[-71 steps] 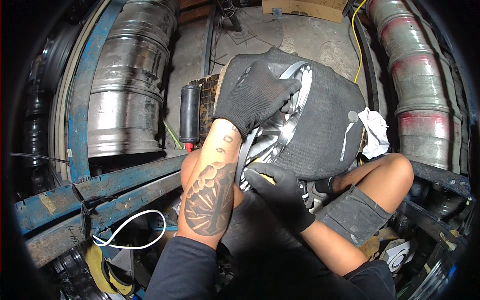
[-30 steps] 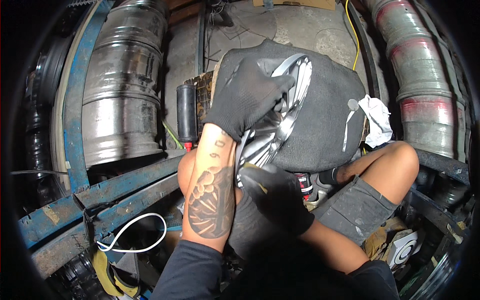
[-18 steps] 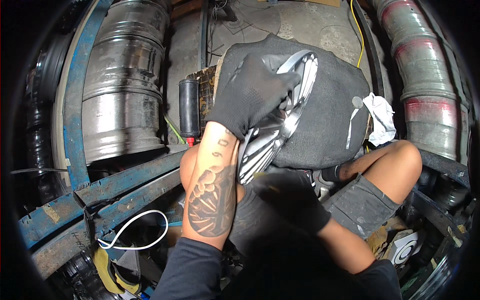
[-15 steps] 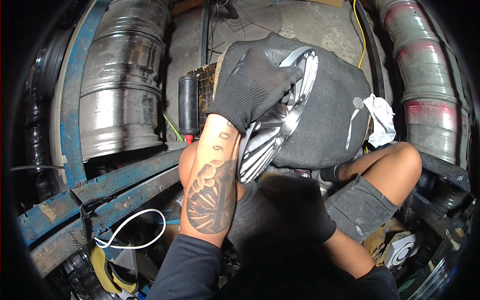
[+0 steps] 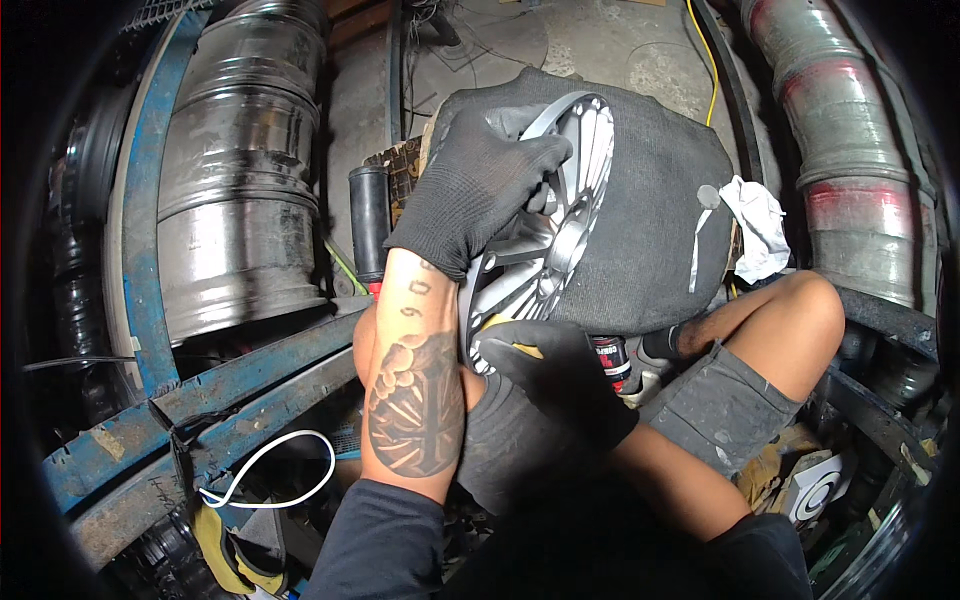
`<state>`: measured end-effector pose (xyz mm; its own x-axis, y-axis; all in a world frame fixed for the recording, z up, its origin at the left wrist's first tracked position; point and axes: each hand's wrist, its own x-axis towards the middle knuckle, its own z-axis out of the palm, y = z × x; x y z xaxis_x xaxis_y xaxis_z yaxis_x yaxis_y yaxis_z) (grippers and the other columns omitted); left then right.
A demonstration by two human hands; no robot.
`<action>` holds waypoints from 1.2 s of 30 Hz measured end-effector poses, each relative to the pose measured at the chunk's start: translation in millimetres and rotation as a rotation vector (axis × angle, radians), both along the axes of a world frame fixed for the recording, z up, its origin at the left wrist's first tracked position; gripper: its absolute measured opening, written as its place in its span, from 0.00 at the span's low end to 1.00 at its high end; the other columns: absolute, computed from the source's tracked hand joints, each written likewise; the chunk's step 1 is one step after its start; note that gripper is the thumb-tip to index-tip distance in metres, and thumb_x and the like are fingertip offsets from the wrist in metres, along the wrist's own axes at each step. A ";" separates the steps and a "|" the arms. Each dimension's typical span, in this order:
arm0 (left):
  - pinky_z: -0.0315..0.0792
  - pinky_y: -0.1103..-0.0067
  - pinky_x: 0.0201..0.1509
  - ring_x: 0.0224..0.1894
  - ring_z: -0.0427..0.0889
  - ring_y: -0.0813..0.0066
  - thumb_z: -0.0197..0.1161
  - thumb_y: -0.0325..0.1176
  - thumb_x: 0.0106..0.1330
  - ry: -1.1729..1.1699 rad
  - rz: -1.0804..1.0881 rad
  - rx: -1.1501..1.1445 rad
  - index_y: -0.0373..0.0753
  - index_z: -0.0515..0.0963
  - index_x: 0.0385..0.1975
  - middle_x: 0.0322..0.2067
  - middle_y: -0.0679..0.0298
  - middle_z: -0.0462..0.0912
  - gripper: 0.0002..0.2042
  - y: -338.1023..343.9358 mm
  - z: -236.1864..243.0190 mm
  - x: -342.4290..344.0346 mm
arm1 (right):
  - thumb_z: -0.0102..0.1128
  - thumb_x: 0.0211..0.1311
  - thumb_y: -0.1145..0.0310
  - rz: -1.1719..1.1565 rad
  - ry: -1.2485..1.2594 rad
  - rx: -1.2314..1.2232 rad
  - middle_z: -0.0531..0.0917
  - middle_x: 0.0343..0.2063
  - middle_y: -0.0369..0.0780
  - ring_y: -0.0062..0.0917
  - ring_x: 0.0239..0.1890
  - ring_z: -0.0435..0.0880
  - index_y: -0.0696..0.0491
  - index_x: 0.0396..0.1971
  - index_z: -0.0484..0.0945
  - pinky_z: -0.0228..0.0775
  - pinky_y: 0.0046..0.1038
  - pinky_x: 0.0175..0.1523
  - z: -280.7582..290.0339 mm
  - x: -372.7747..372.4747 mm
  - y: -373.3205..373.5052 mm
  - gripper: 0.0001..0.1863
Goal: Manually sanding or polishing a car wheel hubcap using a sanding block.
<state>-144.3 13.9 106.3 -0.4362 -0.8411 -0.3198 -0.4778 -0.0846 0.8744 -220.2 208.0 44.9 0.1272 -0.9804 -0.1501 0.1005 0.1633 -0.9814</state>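
Observation:
A silver multi-spoke alloy wheel (image 5: 572, 240) stands tilted on its edge against a pad covered in dark grey cloth (image 5: 660, 210). My left hand (image 5: 490, 175), in a black knit glove, is closed round the wheel's upper part, the thumb over the spoke side. At the wheel's lower edge is my gloved right hand (image 5: 565, 375), its fingers closed on a thin yellow piece (image 5: 525, 350) that lies against the spokes. Whether that piece is abrasive paper or cloth, I cannot tell.
Stacked metal wheels stand at left (image 5: 240, 150) and right (image 5: 850, 150). Blue steel rails (image 5: 230, 370) cross at lower left, near a white cable loop (image 5: 275, 470). A black cylinder (image 5: 369, 220) stands beside the pad; a white rag (image 5: 755, 230) lies at its right. A red-and-black can (image 5: 612, 365) sits below.
My right hand has moved up and forward from near my body to the wheel's lower edge, and the yellow piece now shows in it. The wheel and left hand appear slightly further left.

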 end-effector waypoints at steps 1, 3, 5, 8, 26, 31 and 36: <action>0.74 0.82 0.28 0.22 0.79 0.83 0.66 0.35 0.72 0.007 -0.002 0.003 0.29 0.84 0.47 0.23 0.63 0.84 0.14 0.2 0.4 -0.1 | 0.58 0.72 0.67 -0.002 0.007 0.003 0.88 0.32 0.47 0.39 0.36 0.90 0.59 0.40 0.85 0.80 0.34 0.42 -3.2 3.2 -1.6 0.11; 0.72 0.82 0.27 0.21 0.78 0.85 0.66 0.36 0.72 0.111 -0.007 0.112 0.31 0.85 0.46 0.22 0.65 0.83 0.13 -0.7 4.0 0.6 | 0.62 0.70 0.65 0.033 0.108 -0.107 0.88 0.33 0.46 0.41 0.37 0.89 0.58 0.40 0.85 0.81 0.34 0.43 -10.3 8.3 -8.7 0.11; 0.71 0.83 0.27 0.22 0.78 0.85 0.66 0.35 0.72 0.018 -0.006 0.061 0.32 0.86 0.44 0.21 0.66 0.82 0.12 0.0 4.7 6.0 | 0.64 0.69 0.64 0.075 0.285 -0.350 0.89 0.35 0.45 0.41 0.38 0.89 0.57 0.41 0.86 0.82 0.35 0.44 -15.3 -11.6 2.1 0.12; 0.63 0.85 0.25 0.21 0.73 0.89 0.65 0.37 0.73 0.011 0.026 0.070 0.34 0.86 0.37 0.23 0.69 0.84 0.11 -3.9 -10.6 -3.9 | 0.68 0.65 0.64 0.175 0.359 -0.544 0.89 0.44 0.44 0.41 0.45 0.90 0.55 0.48 0.84 0.83 0.37 0.49 -26.9 -54.0 38.6 0.15; 0.72 0.83 0.29 0.22 0.78 0.85 0.65 0.33 0.70 0.077 0.027 0.073 0.30 0.86 0.50 0.24 0.66 0.85 0.15 -5.0 8.9 -9.1 | 0.66 0.70 0.59 -0.027 0.298 -0.547 0.88 0.37 0.46 0.40 0.39 0.90 0.49 0.61 0.80 0.83 0.39 0.42 -43.9 1.1 -8.2 0.22; 0.72 0.83 0.28 0.22 0.78 0.84 0.65 0.32 0.70 0.065 0.043 0.069 0.30 0.86 0.44 0.23 0.67 0.84 0.12 -9.7 1.6 -0.3 | 0.62 0.71 0.58 0.210 0.689 -0.742 0.85 0.35 0.40 0.33 0.36 0.87 0.46 0.63 0.79 0.80 0.35 0.39 -23.6 -17.6 -4.4 0.23; 0.72 0.82 0.29 0.21 0.77 0.84 0.65 0.33 0.70 0.088 0.057 0.084 0.31 0.86 0.37 0.22 0.67 0.83 0.10 -8.3 7.1 -5.9 | 0.58 0.69 0.61 0.150 1.014 -0.775 0.81 0.38 0.39 0.29 0.36 0.82 0.45 0.65 0.79 0.77 0.33 0.43 -15.0 -29.0 -2.3 0.25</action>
<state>-150.2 5.6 113.3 -0.4176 -0.8371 -0.3533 -0.3923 -0.1846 0.9011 -249.2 205.7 29.9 0.4078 -0.8407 0.3563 -0.7129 -0.5370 -0.4510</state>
